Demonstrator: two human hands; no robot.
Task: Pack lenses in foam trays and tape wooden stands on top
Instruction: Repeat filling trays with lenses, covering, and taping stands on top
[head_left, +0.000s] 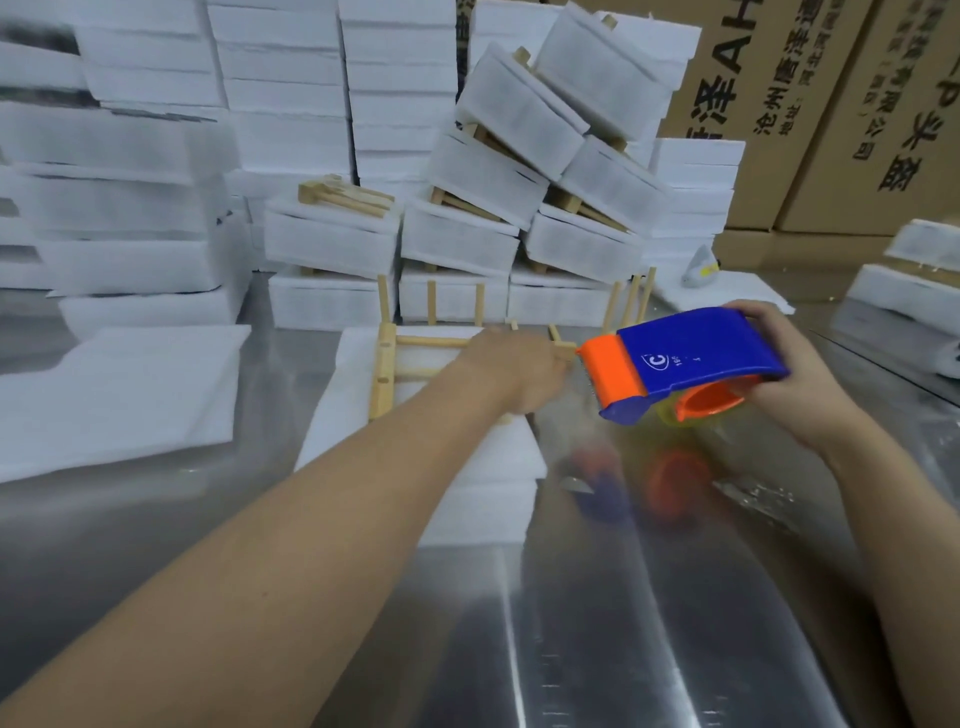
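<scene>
A white foam tray (483, 488) lies on the shiny metal table (623, 623) in front of me. A pale wooden stand (387, 364) sits on top of it. My left hand (514, 369) reaches across the tray and rests on the stand's right side, fingers hidden behind the knuckles. My right hand (795, 384) grips a blue and orange tape dispenser (680, 361), held in the air just right of the tray, its orange mouth close to my left hand. Clear tape seems to run between them, but it is hard to see.
Packed foam trays with wooden stands (332, 244) are piled behind, some leaning. Taller foam stacks (280, 83) fill the back left. A flat foam sheet (114, 395) lies at left. Cardboard cartons (810, 104) stand at the back right, more foam packs (904, 296) at far right.
</scene>
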